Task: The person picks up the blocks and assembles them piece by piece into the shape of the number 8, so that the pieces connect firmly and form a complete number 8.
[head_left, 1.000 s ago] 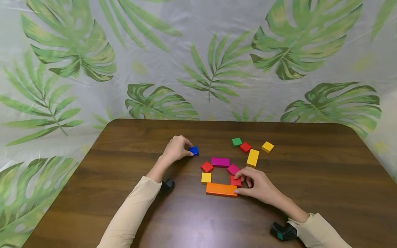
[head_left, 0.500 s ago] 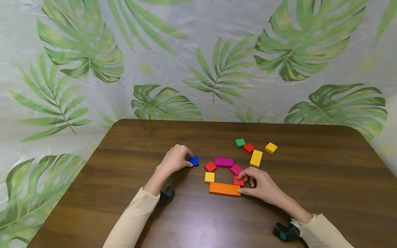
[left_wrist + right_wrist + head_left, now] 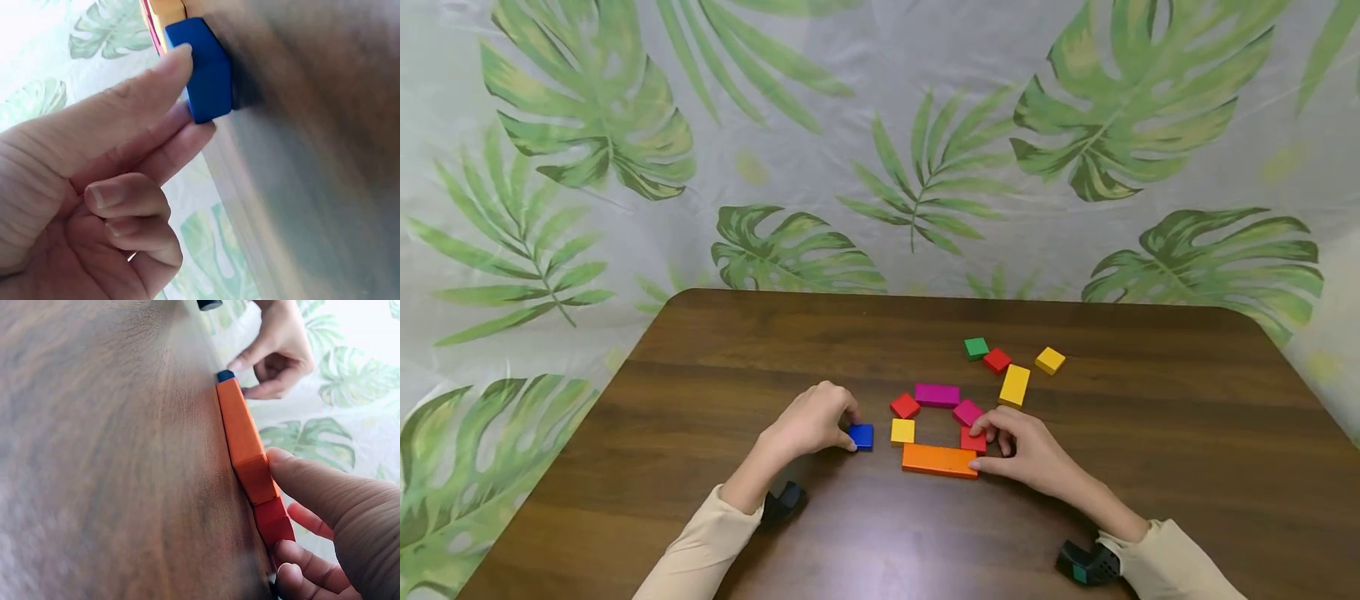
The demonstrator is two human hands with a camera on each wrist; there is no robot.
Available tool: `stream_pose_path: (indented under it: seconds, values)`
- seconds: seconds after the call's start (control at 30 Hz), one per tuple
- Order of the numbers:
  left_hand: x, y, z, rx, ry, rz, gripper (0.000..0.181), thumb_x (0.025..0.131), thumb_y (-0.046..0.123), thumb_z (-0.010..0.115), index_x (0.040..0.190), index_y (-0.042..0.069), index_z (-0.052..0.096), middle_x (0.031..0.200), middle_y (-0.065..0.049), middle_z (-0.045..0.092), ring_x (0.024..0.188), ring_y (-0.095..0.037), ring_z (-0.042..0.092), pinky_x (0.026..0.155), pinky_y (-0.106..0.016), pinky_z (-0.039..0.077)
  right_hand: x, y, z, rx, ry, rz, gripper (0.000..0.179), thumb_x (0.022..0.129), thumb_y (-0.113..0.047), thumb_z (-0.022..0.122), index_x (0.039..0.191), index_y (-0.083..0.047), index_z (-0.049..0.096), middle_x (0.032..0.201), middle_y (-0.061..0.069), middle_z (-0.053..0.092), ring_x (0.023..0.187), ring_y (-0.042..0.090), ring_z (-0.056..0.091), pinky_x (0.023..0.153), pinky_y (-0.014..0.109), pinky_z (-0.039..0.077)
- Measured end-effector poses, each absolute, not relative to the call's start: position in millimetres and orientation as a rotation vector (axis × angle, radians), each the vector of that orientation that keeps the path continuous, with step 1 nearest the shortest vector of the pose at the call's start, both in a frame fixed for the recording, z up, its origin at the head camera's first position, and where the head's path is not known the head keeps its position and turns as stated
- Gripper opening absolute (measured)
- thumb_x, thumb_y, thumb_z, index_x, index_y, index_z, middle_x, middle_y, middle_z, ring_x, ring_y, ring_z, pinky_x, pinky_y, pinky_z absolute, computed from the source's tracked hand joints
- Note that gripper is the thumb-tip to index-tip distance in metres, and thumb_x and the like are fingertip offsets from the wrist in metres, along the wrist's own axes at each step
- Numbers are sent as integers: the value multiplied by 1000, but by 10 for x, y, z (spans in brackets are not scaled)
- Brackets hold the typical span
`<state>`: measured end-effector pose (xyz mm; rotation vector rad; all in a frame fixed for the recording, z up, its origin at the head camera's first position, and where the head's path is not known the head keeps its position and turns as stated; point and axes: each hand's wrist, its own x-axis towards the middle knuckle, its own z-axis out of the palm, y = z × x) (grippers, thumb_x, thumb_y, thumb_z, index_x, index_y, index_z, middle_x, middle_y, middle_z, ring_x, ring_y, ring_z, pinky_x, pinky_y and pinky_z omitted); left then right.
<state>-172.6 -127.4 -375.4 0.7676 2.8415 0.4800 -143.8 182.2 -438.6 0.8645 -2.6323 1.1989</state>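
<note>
My left hand [image 3: 814, 419] pinches a small blue block [image 3: 861, 438] between thumb and fingers, low at the table top, left of a loose ring of blocks. In the left wrist view the thumb lies against the blue block [image 3: 211, 78], with fingertips behind it. My right hand [image 3: 1032, 450] has its thumb at the right end of a long orange block [image 3: 936, 461]. Its fingers touch the red block [image 3: 970, 442] behind that end. In the right wrist view the orange block [image 3: 240, 428] and red block [image 3: 274, 524] meet between thumb and fingers.
A yellow block [image 3: 902, 431], a red block [image 3: 905, 406], a long magenta block [image 3: 937, 396] and a small magenta block [image 3: 967, 412] form the rest of the ring. Farther back lie green [image 3: 976, 348], red [image 3: 997, 361] and yellow blocks [image 3: 1014, 386], on the brown table [image 3: 760, 342].
The left hand has brought the blue block nearer along the left of the ring, to beside the yellow block. The right hand stays at the orange and red blocks.
</note>
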Motion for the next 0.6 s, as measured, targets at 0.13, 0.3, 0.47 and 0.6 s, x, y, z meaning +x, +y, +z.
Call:
stream_pose_path:
  seconds: [0.13,0.3,0.47,0.6]
  values:
    - [-1637,-1278,-3767,834,2804,509,22,64,21,86,79,11,73,80,1,70,73,-9,58,65,-25,49,-1438,1819,-4381,861,-2640,1195,29,70,-26,82,91,-17,62,77,-4,52,58,3,41,55,15,37]
    - [-1521,-1267,-3756,955,2748,517,23,64,21,86,79,9,73,78,1,70,70,-7,57,64,-20,47,-1442,1814,-4373,847,-2652,1212,30,70,-27,81,92,-18,63,77,-4,53,59,4,42,55,15,37]
    - [-1414,-1180,-3757,1030,2727,493,23,64,23,86,78,10,72,77,2,68,66,-4,50,62,-17,44,-1452,1826,-4380,836,-2665,1209,29,70,-28,81,91,-19,63,77,-5,53,59,4,42,55,16,38]
    - [-1347,-1104,-3784,1077,2722,468,21,65,25,85,78,13,72,77,5,66,67,-3,52,63,-17,44,-1453,1816,-4393,842,-2663,1209,29,70,-27,81,91,-19,62,77,-4,53,59,4,42,56,16,37]
